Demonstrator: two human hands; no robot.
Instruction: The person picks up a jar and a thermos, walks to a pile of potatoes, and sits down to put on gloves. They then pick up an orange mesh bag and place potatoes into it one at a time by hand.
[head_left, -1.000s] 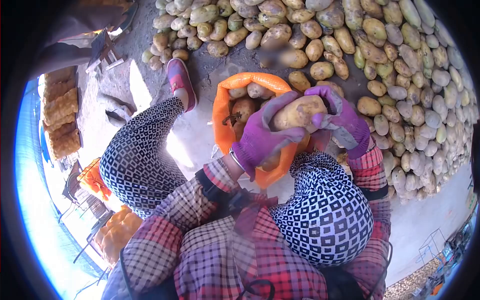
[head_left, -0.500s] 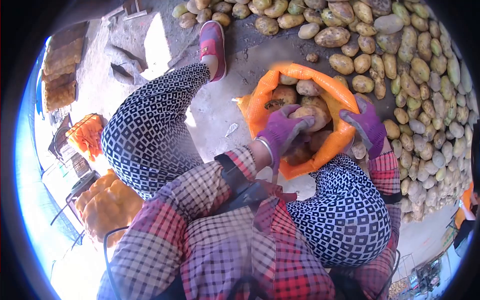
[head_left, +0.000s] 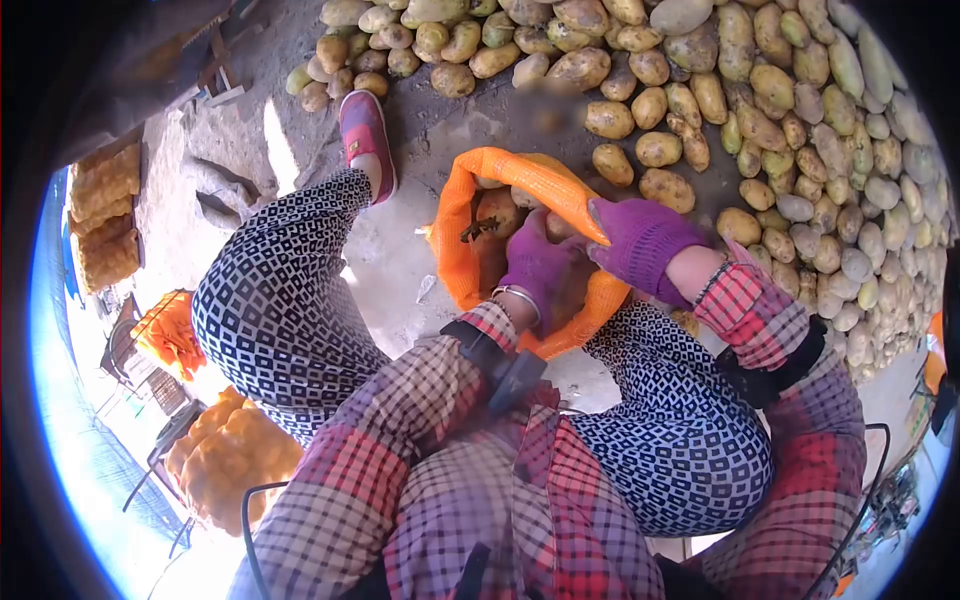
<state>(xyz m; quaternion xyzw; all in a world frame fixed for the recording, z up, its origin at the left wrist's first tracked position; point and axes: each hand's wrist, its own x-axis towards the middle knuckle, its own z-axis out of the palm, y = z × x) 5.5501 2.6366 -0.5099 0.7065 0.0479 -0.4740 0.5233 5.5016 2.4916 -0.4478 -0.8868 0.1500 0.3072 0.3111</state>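
Between the knees stands an orange mesh bag (head_left: 457, 220) with a rolled rim and several potatoes inside. My left hand (head_left: 540, 268), in a purple glove, reaches down into the bag's mouth against the potatoes; its fingertips are partly hidden, and whether it grips one cannot be made out. My right hand (head_left: 645, 248), gloved in purple too, is closed on the bag's rim at the right side. A potato (head_left: 497, 212) shows inside near the left wall, with a dark leafy scrap beside it.
A large pile of potatoes (head_left: 800, 150) spreads from the top across the right side. At the left lie a filled orange sack (head_left: 228, 455), crumpled orange mesh (head_left: 172, 335) and stacked sacks (head_left: 105, 215). Part of a person (head_left: 945, 365) shows at the right edge.
The view has shifted, so the bag appears further left. My left hand has gone deeper, and the potato under its fingers is no longer visible. My right hand has turned over the rim.
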